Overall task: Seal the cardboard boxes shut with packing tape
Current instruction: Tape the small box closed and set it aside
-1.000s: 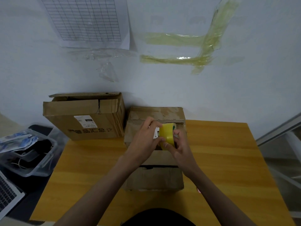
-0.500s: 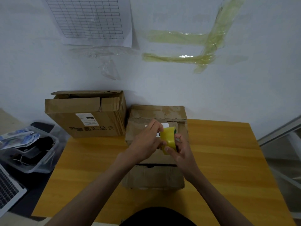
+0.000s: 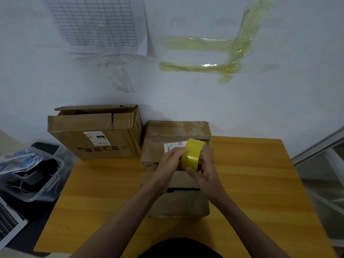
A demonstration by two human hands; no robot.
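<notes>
Tape roll [image 3: 192, 156], yellow, sits between my two hands, held up just above the near cardboard box [image 3: 177, 203]. My right hand [image 3: 205, 174] grips it from the right, thumb curled along its lower rim and the other fingers wrapped behind it. My left hand [image 3: 170, 165] has its fingers curled against the roll's left face, fingertips at its edge; whether they pinch a loose end of tape I cannot tell. Directly under my fingers lies the near box on the wooden table [image 3: 260, 183], a dark gap showing across its top below my wrists. Just past my fingertips a second box [image 3: 176, 135] with a white label [image 3: 172, 146] touches the near one's far end. Further left of my left hand stands a bigger box [image 3: 93, 135], top flaps loose, against the wall. Well left of my left forearm are a clear plastic bin [image 3: 33, 181] and a laptop [image 3: 9, 224] corner.
</notes>
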